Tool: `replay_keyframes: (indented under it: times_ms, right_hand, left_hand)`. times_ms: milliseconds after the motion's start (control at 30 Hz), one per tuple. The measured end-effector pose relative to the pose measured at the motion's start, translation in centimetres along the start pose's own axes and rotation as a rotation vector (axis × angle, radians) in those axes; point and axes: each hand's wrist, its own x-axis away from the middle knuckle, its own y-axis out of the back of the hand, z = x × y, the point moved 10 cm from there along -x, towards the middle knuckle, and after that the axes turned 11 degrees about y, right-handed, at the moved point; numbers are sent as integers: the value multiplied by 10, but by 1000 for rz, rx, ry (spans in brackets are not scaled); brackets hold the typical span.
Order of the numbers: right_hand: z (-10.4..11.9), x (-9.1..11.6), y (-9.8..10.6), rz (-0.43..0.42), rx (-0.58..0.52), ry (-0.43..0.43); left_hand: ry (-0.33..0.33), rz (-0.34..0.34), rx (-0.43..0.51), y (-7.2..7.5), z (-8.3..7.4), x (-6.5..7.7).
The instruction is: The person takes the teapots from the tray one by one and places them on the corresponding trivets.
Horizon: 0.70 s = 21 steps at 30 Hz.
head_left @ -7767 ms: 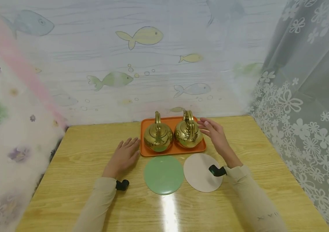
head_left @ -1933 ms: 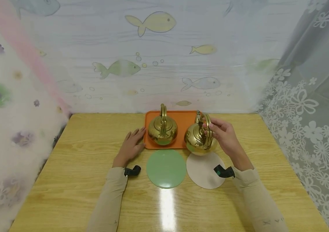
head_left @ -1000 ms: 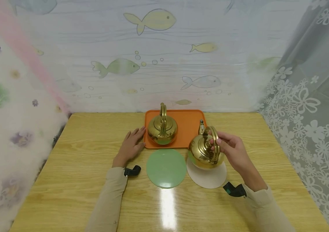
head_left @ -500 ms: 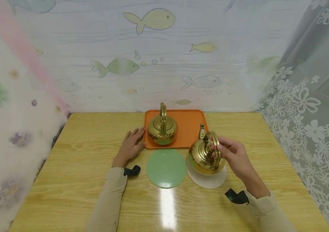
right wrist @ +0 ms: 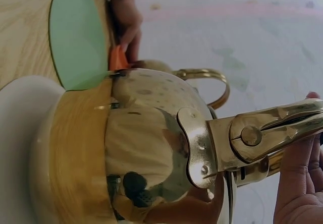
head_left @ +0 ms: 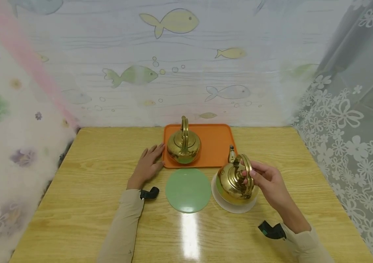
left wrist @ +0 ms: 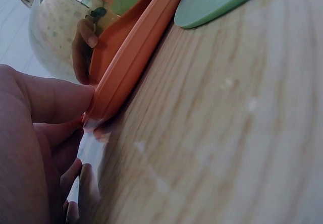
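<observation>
My right hand [head_left: 269,183] grips the arched handle [head_left: 248,175] of a shiny brass kettle [head_left: 231,182]. The kettle stands over the pale round mat [head_left: 216,199], its spout pointing to the back. In the right wrist view the kettle body [right wrist: 151,148] fills the middle, and its handle lies across my fingers [right wrist: 295,176]. A second brass kettle [head_left: 183,148] stands on the left half of the orange tray [head_left: 216,144]. With fingers extended, my left hand [head_left: 147,168] touches the tray's left edge; the left wrist view has the thumb [left wrist: 63,100] against the rim [left wrist: 126,67].
A green round mat [head_left: 188,190] lies in front of the tray, left of the pale one. The wooden table [head_left: 101,157] reaches back to a fish-patterned cloth [head_left: 173,73]. Lace curtain [head_left: 344,120] hangs along the right side.
The right hand has taken the right-hand kettle by its handle off the tray and brought it forward over the pale mat. Earlier the left hand shifted up to the tray's edge and stays there.
</observation>
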Motion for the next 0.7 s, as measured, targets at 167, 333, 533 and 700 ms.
replay_keyframes:
  times_ms: [167, 333, 533, 700]
  right_hand:
    - [1, 3, 0, -12, -27, -1]
    - [0, 5, 1, -21, -43, 1]
    - [-3, 8, 2, -37, -23, -10]
    - [-4, 11, 4, -54, -1, -7]
  left_hand:
    - [5, 7, 3, 0, 0, 0]
    - [5, 3, 4, 0, -1, 0]
    - [4, -2, -3, 0, -1, 0]
    - [4, -1, -7, 0, -1, 0]
